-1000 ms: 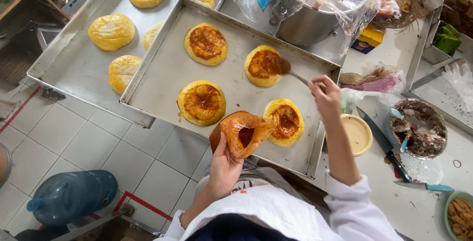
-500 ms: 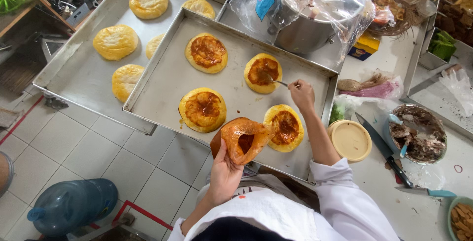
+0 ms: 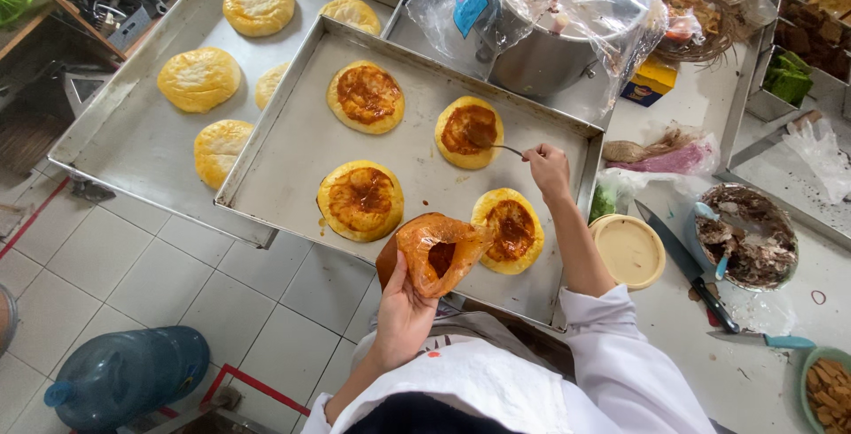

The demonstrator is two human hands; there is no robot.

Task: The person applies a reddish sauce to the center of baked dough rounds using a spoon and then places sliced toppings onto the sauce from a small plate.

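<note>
Orange sauce bag (image 3: 441, 255) cupped in left hand (image 3: 403, 305) grip; right hand (image 3: 548, 168) outstretched, pinching spoon (image 3: 496, 144) over bun (image 3: 469, 131).

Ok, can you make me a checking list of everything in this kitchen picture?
Surface: steel counter with two metal trays, the front tray overlapping the back tray.
Job's things: four sauced dough rounds on the front tray; spoon on the far-right sauced round; bag of orange sauce.
Clutter: knife, round lid, bowl of brown filling, plastic-covered pot.
Hands: left hand holds the bag; right hand holds the spoon.
Cables: nothing seen.
Surroundings: tiled floor, blue water jug, plain dough rounds on the back tray.
</note>
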